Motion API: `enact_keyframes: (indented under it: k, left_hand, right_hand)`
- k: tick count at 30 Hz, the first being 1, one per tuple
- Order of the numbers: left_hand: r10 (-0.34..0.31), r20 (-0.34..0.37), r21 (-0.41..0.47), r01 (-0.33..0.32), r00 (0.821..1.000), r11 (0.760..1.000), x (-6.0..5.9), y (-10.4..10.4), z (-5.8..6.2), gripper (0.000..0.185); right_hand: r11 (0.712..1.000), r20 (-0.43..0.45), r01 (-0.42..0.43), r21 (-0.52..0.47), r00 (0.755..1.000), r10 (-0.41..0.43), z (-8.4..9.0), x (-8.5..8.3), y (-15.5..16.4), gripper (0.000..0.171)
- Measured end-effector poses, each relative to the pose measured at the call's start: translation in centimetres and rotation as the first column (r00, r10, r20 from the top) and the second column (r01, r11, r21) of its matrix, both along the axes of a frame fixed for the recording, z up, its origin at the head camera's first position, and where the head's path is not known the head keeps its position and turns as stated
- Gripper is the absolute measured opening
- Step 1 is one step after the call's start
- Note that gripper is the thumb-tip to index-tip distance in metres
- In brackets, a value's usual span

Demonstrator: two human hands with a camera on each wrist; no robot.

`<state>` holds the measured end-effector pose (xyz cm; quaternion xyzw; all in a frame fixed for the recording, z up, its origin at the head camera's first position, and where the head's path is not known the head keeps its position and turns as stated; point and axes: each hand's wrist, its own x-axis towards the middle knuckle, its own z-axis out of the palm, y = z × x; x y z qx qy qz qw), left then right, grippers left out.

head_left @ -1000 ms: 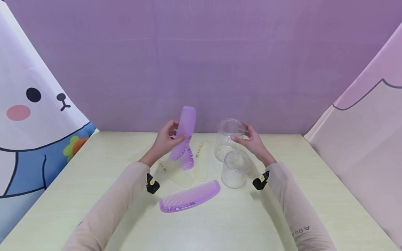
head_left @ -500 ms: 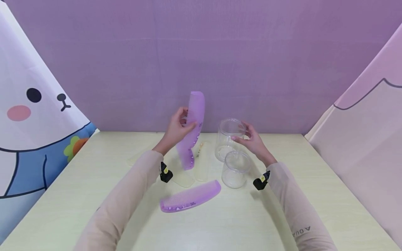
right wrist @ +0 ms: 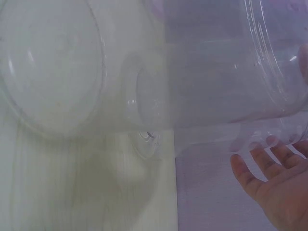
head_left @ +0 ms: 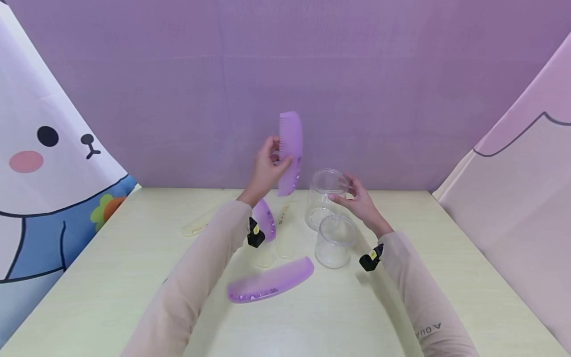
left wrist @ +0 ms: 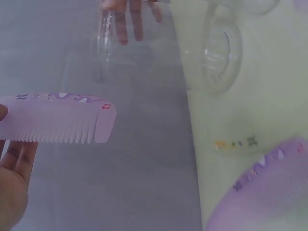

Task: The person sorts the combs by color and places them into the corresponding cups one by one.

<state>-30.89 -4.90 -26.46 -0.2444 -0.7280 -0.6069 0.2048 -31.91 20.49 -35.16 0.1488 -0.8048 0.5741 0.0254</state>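
**Purple comb held upright beside a clear jar**

A purple comb [head_left: 290, 152] stands nearly upright in the air above the far side of the table [head_left: 111, 277], just left of the mouth of a tall clear jar [head_left: 324, 198]. The left hand [head_left: 267, 168] pinches it at mid-length between thumb and fingers, teeth turned toward the palm, a grip that leaves the lower end free and hanging beside the jar's rim. The right hand [head_left: 357, 198] curls round the jar near its top, apparently to steady it. The wrist view shows the fingers [right wrist: 269, 163] wrapped about the clear wall.

A shorter clear jar [head_left: 334, 241] stands in front of the tall one, close against it. A second purple comb [head_left: 270, 280] lies flat on the table nearer the person. A third [head_left: 266, 219] lies partly hidden behind the left sleeve [head_left: 200, 277]. Pale see-through combs [head_left: 285, 233] lie flat around it. A purple backdrop [head_left: 285, 74] rises behind the table.
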Motion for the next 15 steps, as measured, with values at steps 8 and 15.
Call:
enact_keyframes:
  k: [8, 15]
  left_hand:
    - [0.035, -0.028, 0.076, -0.033, 0.999, 0.997, -0.3, 1.7, 1.0, 0.031]
    - [0.053, -0.082, 0.158, -0.04, 0.995, 0.987, -1.6, 3.1, 1.0, 0.036]
  right_hand:
    - [1.0, 0.005, -0.007, 0.016, 1.0, 0.007, 1.5, 1.5, -0.8, 0.079]
    - [1.0, 0.008, -0.007, 0.003, 1.0, 0.007, 0.9, 0.6, -0.5, 0.081]
